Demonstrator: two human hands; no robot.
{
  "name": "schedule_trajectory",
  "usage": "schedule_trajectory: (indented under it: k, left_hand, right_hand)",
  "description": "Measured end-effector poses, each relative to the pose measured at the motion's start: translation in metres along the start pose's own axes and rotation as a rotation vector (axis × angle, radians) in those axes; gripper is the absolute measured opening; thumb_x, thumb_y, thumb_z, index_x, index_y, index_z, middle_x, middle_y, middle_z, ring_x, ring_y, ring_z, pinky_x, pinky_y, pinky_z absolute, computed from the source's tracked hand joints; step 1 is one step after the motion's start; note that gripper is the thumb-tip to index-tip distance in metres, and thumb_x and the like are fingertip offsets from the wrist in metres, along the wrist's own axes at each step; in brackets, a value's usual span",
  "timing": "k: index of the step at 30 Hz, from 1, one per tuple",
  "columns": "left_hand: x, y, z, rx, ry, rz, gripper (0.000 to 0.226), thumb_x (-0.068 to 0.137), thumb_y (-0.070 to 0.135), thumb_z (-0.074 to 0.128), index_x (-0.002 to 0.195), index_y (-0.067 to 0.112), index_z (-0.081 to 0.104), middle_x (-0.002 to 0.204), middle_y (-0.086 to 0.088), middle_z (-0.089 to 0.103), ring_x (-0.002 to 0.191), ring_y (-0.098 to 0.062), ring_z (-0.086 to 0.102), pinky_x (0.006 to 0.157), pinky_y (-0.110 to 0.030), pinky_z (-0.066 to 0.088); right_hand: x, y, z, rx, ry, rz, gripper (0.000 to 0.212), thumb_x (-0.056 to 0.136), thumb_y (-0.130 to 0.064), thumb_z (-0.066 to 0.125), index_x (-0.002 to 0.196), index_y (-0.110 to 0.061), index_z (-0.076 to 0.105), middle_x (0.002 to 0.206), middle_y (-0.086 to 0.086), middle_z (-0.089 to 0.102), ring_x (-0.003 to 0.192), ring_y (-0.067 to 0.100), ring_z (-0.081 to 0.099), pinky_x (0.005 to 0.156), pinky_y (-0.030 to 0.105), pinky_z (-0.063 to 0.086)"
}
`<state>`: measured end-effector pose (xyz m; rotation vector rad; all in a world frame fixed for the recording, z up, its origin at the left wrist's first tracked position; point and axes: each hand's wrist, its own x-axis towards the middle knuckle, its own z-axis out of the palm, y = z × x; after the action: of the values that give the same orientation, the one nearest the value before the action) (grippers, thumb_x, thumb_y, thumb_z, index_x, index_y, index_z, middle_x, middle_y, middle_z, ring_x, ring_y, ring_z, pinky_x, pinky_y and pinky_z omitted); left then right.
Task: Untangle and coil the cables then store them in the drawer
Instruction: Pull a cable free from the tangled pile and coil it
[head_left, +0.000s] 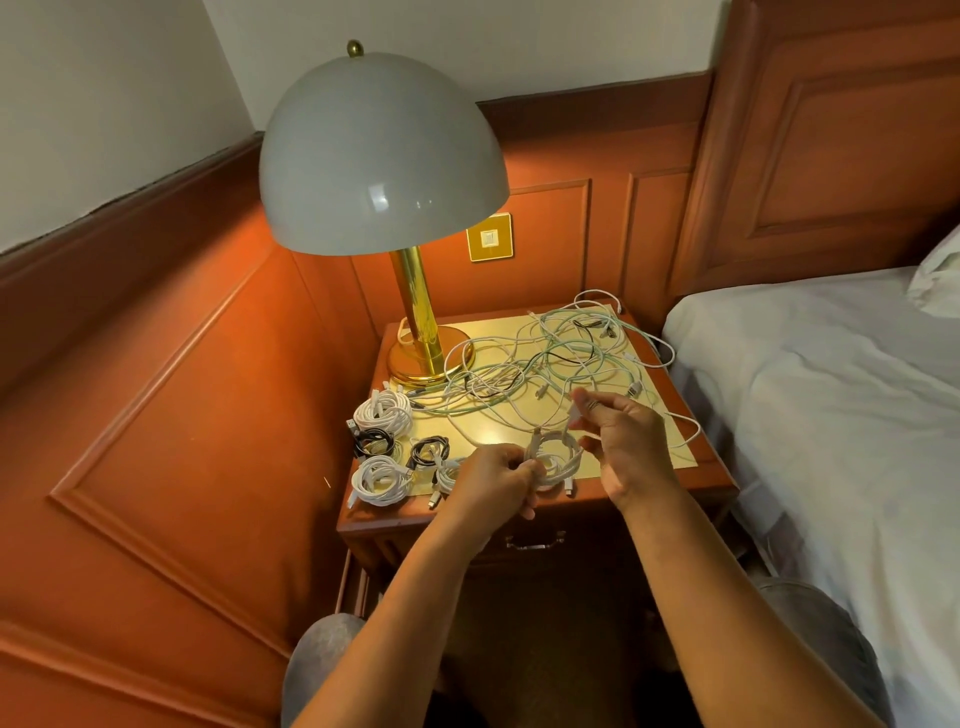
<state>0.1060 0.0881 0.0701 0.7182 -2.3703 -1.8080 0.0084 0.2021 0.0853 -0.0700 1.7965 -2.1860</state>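
In the head view, the person sat before a wooden nightstand (706, 457) beside a bed (831, 395), and the step in hand was coiling 1 white cable. The left hand (498, 480) had its fingers curled round one side of a half-formed white coil (553, 460), held just above the front edge of the top. The right hand (621, 441) pinched the free run of that same cable between thumb and fingertips, raised just beside the coil, apparently feeding another loop. Behind the hands, a loose tangle of white, pale green and black cables (545, 358) lay spread across the back and right of the top, reaching the brass base of a domed lamp (382, 156). At front left, 5 finished bundles (382, 480), white and black, lay close together. The drawer (535, 543) below the top looked closed, its handle showing between the forearms. By my reading, the task was perhaps midway: several cables coiled, none stored. The next move called for laying the remaining length round the coil evenly, keeping the left grip firm so the loops would not spring apart, then setting it with the others.
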Motion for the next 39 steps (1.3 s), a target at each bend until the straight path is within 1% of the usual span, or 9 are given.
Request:
schedule_trajectory:
  k: [3,5,8,11,15,20,26,34,39]
  left_hand:
    - [0.001,-0.001,-0.003,-0.136,-0.041,-0.018,0.017,0.097,0.013,0.056,0.09,0.0,0.065,0.066,-0.007,0.058,0.056,-0.012,0.054,0.054,-0.023,0.048]
    - [0.002,-0.005,-0.002,-0.191,-0.063,-0.014,0.017,0.096,0.011,0.057,0.089,-0.002,0.065,0.066,-0.006,0.058,0.055,-0.011,0.054,0.052,-0.022,0.046]
    - [0.005,-0.007,0.002,-0.275,-0.08,-0.037,0.017,0.097,0.01,0.055,0.087,-0.001,0.064,0.061,0.0,0.062,0.055,-0.011,0.053,0.05,-0.021,0.045]
    - [0.009,-0.009,0.003,-0.262,-0.091,-0.046,0.017,0.098,0.01,0.054,0.09,-0.001,0.064,0.064,-0.003,0.061,0.056,-0.012,0.053,0.05,-0.021,0.045]
    - [0.015,-0.009,0.009,-0.12,-0.14,-0.009,0.018,0.099,0.013,0.053,0.088,0.004,0.064,0.064,-0.005,0.057,0.053,-0.01,0.054,0.052,-0.021,0.045]
    - [0.03,-0.009,0.023,-0.175,-0.094,-0.05,0.02,0.097,0.012,0.055,0.084,0.0,0.064,0.067,-0.012,0.056,0.053,-0.014,0.051,0.048,-0.02,0.044]
    - [0.058,-0.013,0.042,-0.186,0.031,-0.09,0.019,0.097,0.016,0.057,0.099,-0.002,0.064,0.073,-0.011,0.059,0.055,-0.013,0.055,0.052,-0.023,0.048]
    - [0.103,-0.009,0.07,0.102,0.159,-0.028,0.01,0.095,0.012,0.054,0.094,0.011,0.063,0.08,-0.005,0.062,0.072,-0.02,0.058,0.076,-0.042,0.054]
    - [0.128,-0.013,0.084,0.347,0.169,0.008,0.013,0.093,0.008,0.054,0.1,0.008,0.065,0.089,-0.009,0.065,0.077,-0.021,0.057,0.064,-0.031,0.045]
  right_hand:
    - [0.005,0.007,-0.003,-0.223,-0.121,-0.073,0.027,0.089,-0.032,0.066,0.103,-0.009,0.066,0.085,0.002,0.068,0.072,0.014,0.06,0.055,0.025,0.046]
    - [0.002,0.012,-0.004,-0.293,-0.182,-0.133,0.032,0.089,-0.034,0.065,0.11,-0.011,0.06,0.092,0.001,0.065,0.079,0.013,0.062,0.058,0.019,0.047]
    - [-0.001,0.02,-0.01,-0.38,-0.186,-0.191,0.032,0.092,-0.028,0.064,0.114,-0.013,0.047,0.103,-0.006,0.057,0.089,-0.003,0.054,0.065,0.008,0.042]
    - [0.001,0.03,-0.017,-0.373,-0.198,-0.181,0.019,0.092,-0.017,0.064,0.105,-0.012,0.052,0.102,0.002,0.058,0.092,0.009,0.059,0.07,0.02,0.05]
    - [0.006,0.034,-0.024,-0.309,-0.19,-0.101,0.01,0.091,-0.014,0.064,0.097,-0.011,0.057,0.092,0.016,0.061,0.08,0.029,0.065,0.062,0.04,0.056]
    - [0.015,0.04,-0.034,-0.303,-0.187,-0.098,0.005,0.095,-0.013,0.058,0.096,-0.009,0.061,0.089,0.011,0.062,0.075,0.019,0.062,0.059,0.026,0.052]
    - [0.037,0.051,-0.053,-0.187,-0.146,0.027,0.006,0.091,-0.007,0.062,0.091,-0.01,0.067,0.087,0.006,0.065,0.079,0.017,0.057,0.064,0.03,0.045]
    - [0.081,0.059,-0.068,-0.29,-0.076,0.019,0.008,0.087,-0.006,0.069,0.086,-0.014,0.067,0.084,0.005,0.067,0.078,0.018,0.06,0.072,0.03,0.051]
    - [0.105,0.071,-0.076,-0.411,-0.022,0.001,0.014,0.087,-0.005,0.068,0.08,-0.017,0.067,0.078,0.001,0.067,0.072,0.015,0.059,0.069,0.03,0.052]
